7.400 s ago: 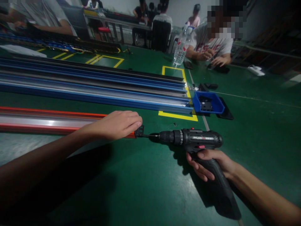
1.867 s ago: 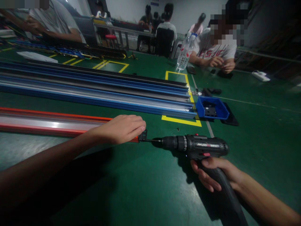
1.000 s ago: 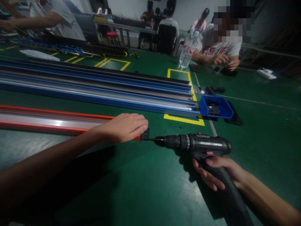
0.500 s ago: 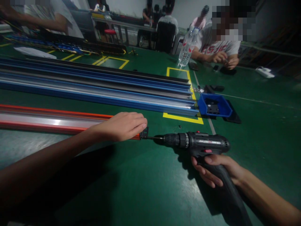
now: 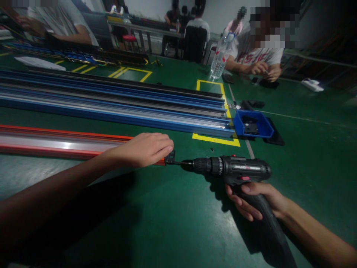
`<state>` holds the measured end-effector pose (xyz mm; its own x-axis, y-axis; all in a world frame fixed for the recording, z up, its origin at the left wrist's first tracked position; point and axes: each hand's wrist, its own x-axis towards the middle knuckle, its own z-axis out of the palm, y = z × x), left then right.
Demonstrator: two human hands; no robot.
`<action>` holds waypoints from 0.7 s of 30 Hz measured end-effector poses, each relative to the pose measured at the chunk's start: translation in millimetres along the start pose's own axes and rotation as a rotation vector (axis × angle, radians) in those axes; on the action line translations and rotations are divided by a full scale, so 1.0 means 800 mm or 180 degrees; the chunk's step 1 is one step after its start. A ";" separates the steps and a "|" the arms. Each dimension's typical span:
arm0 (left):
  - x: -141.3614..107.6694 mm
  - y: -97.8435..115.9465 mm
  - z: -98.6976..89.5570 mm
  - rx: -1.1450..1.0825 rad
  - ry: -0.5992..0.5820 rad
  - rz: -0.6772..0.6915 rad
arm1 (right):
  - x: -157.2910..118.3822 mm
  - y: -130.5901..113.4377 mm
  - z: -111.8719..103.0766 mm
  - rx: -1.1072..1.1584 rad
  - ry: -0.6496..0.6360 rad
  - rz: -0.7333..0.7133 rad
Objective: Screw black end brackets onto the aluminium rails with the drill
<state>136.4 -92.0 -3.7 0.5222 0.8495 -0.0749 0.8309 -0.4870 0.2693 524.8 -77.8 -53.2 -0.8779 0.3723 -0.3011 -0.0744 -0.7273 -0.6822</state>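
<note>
Power drill (image 5: 245, 168), lower right: likely heavy; our right hand (image 5: 269, 193) aptly wraps its handle (image 5: 267, 227); our left hand (image 5: 149, 149) lies over the red rail (image 5: 67, 145), pinching unclear.

There is one drill (image 5: 247, 168), with one right hand (image 5: 258, 199) on it. Left of the drill: one left hand (image 5: 147, 149), one red rail (image 5: 67, 144) and one black bracket (image 5: 170, 156). Beyond the drill: one blue bin (image 5: 264, 128), two bottles (image 5: 219, 62), one red stool (image 5: 129, 38), and several blue and black rails (image 5: 125, 109), packed too close to count. The nearest co-workers (image 5: 259, 56), also beyond the drill, number two.
</note>
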 end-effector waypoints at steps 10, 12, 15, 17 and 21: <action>0.000 0.001 -0.001 -0.0009 -0.0037 -0.0045 | -0.002 0.000 0.000 0.0013 -0.0007 -0.0029; 0.000 0.001 -0.001 -0.0005 -0.0046 -0.0040 | -0.001 0.000 0.001 0.0029 -0.0037 -0.0032; 0.000 0.001 -0.001 -0.0010 -0.0050 -0.0020 | -0.001 0.001 0.000 0.0052 -0.0070 -0.0039; 0.000 0.001 -0.001 -0.0011 -0.0051 -0.0012 | -0.001 0.002 0.000 0.0056 -0.0081 -0.0042; 0.000 0.000 -0.001 -0.0012 -0.0050 -0.0020 | -0.002 0.001 0.000 0.0035 -0.0056 0.0006</action>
<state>136.2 -92.1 -2.8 0.5200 0.8492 -0.0917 0.8334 -0.4809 0.2723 525.8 -79.0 -53.1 -0.8863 0.3607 -0.2906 -0.0778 -0.7343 -0.6744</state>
